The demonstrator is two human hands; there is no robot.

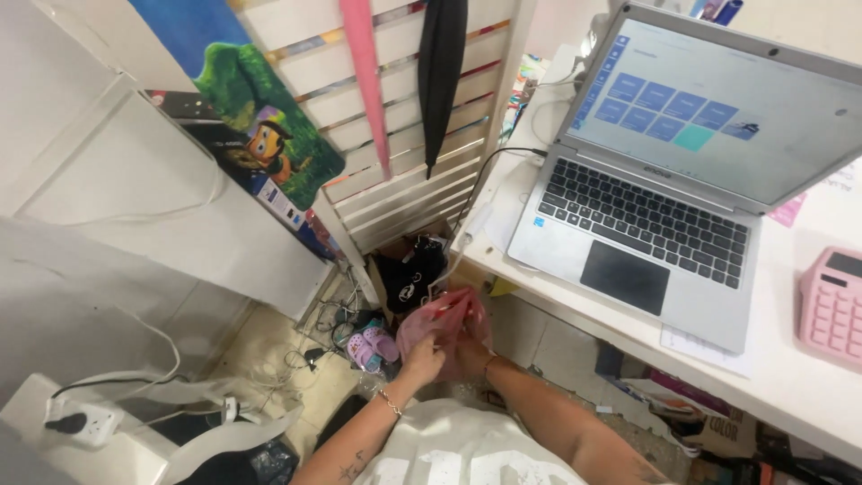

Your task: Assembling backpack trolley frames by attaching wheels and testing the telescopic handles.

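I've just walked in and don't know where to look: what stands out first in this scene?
The open silver laptop with its lit blue-tiled screen dominates the white desk at upper right, a pink calculator beside it. Low in the middle, the left hand and right hand grip a crumpled pink plastic bag above the cluttered floor.

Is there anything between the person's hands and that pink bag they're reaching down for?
Nothing visible. The left hand and right hand are already on the pink bag, below the desk edge.
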